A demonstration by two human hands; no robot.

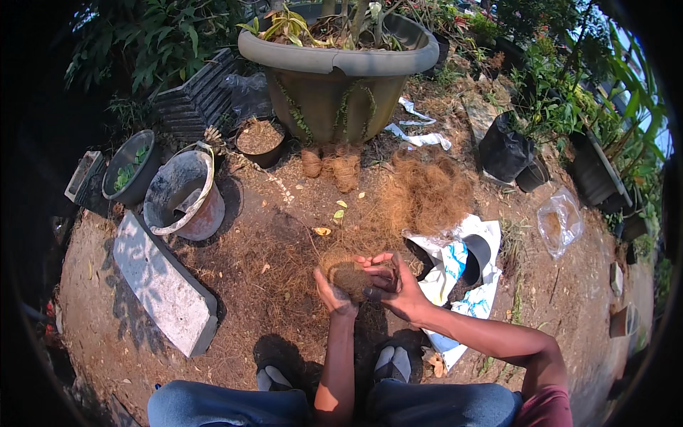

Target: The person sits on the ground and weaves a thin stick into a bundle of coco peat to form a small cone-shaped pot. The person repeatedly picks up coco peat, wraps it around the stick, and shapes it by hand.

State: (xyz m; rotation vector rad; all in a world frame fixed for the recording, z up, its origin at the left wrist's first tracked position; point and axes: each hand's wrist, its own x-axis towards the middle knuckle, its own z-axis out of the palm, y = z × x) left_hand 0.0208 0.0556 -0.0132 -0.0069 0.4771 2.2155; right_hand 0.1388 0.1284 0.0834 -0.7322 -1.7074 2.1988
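My left hand point(335, 294) cups a rounded clump of brown coconut fibre point(347, 276) from its left and lower side. At the clump's right edge is my right hand point(388, 283), its fingers curled and thumb apart; dark soil stains its thumb. Whether the right fingers press on the clump cannot be told. Beyond my hands lies a loose heap of coir fibre point(429, 189). Several fibre-wrapped bundles point(346, 169) stand against the foot of the large planter. To the right, a white plastic sack point(488, 235) with dark soil holds a black pot point(476, 259).
A big cracked-rim planter point(341, 61) stands ahead. On the left are a dirty bucket point(205, 208), a green-grey tub point(152, 165) and a concrete slab point(165, 283). A black plant bag point(504, 147) and a clear plastic bag point(560, 221) are at the right.
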